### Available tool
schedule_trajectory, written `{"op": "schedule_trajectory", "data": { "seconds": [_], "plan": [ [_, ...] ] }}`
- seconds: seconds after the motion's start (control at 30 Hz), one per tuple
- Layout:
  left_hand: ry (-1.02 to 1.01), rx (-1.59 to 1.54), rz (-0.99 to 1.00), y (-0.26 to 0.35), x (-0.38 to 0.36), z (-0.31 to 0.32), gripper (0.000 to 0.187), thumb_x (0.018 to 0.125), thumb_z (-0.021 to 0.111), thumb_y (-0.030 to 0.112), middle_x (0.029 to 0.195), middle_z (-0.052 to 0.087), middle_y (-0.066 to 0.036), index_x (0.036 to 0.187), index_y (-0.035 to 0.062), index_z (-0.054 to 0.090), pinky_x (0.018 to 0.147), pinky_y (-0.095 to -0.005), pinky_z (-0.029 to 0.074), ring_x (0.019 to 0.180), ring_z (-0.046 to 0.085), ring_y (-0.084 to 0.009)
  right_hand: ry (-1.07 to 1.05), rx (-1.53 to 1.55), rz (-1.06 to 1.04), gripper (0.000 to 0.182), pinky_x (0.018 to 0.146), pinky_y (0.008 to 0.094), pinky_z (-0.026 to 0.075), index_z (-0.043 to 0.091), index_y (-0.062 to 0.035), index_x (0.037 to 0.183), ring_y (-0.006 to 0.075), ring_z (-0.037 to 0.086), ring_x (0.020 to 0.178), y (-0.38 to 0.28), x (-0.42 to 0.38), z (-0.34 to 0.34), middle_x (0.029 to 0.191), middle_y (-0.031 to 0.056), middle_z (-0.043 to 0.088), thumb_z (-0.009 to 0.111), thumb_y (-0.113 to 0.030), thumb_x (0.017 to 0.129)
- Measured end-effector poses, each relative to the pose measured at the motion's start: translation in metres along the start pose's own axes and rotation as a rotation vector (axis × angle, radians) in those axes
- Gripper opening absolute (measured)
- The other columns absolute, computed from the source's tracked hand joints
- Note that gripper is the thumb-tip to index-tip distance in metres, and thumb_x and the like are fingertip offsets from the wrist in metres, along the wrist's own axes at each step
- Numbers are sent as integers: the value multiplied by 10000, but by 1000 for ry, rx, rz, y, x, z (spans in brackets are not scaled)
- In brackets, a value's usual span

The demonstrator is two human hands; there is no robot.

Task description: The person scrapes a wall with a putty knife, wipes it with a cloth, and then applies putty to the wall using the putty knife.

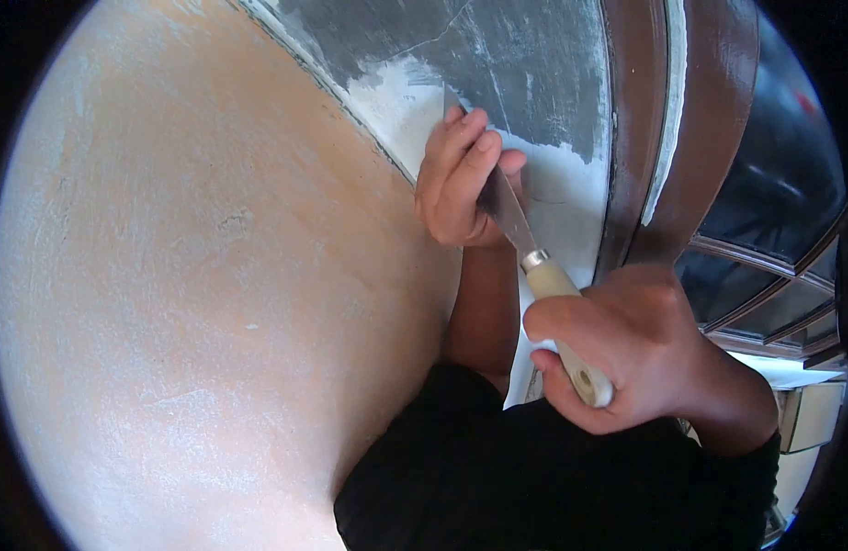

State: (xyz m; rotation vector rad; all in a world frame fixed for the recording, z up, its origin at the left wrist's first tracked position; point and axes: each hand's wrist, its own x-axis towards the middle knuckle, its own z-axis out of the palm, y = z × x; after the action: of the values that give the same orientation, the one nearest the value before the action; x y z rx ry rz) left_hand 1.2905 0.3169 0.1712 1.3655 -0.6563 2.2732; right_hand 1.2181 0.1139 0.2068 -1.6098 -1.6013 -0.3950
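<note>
My right hand [626, 354] is wrapped round the pale handle of a putty knife [548, 280], whose metal ferrule and narrow blade point up and left. Closed about the blade, the fingers of my left hand [461, 179] hide much of it. The blade's thin tip shows just above those fingertips, at the wall. There, white filler [396, 101] covers the lower part of a dark grey wall panel [534, 73], with a ragged upper edge. Thin cracks run through the grey. Both arms come from black sleeves.
A broad peach-coloured wall surface [213, 248] fills the left, meeting the panel along a rough seam. On the right run a brown wooden frame [631, 110] with a pale strip [667, 129] and dark glass panes [768, 165]. Pale boxy objects [810, 418] stand at the lower right.
</note>
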Motion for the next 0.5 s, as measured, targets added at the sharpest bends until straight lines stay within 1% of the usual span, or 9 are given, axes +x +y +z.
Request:
{"op": "schedule_trajectory", "data": {
  "seconds": [0.1, 0.27, 0.33, 0.4, 0.47, 0.5],
  "plan": [
    [22, 5, -6, -2, 1, 2, 259, 857, 809, 243, 977, 745, -176, 1011, 53, 723, 888, -481, 584, 907, 729, -352, 18, 9, 1, 280, 456, 382, 511, 607, -120, 1005, 241, 638, 476, -1, -1, -1, 576, 49, 608, 739, -130, 759],
    [-30, 2, 24, 3, -2, -3, 252, 855, 808, 237, 966, 745, -168, 1012, 59, 722, 875, -469, 591, 902, 729, -342, -10, -18, 12, 274, 457, 382, 509, 606, -124, 1001, 241, 634, 474, -1, -6, 1, 579, 51, 613, 737, -135, 761],
    [-28, 1, 29, 1, -1, 0, 250, 855, 807, 236, 962, 745, -165, 1013, 61, 722, 874, -466, 591, 900, 729, -340, 43, 32, 7, 277, 455, 378, 504, 609, -127, 1006, 241, 631, 472, -3, -5, -1, 581, 55, 615, 738, -138, 761],
    [-19, -13, 52, -1, -1, 0, 245, 852, 808, 227, 953, 747, -160, 1011, 62, 723, 873, -468, 591, 894, 729, -335, 26, 3, 3, 276, 456, 376, 505, 609, -127, 1008, 241, 633, 474, 1, -6, 0, 581, 55, 615, 736, -137, 764],
    [-6, -6, 26, 1, -2, 1, 242, 849, 810, 223, 950, 747, -160, 1006, 60, 724, 875, -470, 591, 894, 729, -334, 1, -14, -1, 274, 457, 374, 505, 608, -127, 1010, 241, 634, 476, 2, -7, 3, 582, 56, 616, 734, -137, 767],
    [5, -6, 4, 2, -1, 1, 240, 845, 812, 219, 948, 747, -159, 1000, 58, 726, 877, -472, 590, 895, 729, -332, 25, 10, 0, 275, 457, 375, 504, 607, -127, 1009, 241, 635, 478, 2, -7, 4, 584, 56, 617, 734, -138, 766]
  ]
}}
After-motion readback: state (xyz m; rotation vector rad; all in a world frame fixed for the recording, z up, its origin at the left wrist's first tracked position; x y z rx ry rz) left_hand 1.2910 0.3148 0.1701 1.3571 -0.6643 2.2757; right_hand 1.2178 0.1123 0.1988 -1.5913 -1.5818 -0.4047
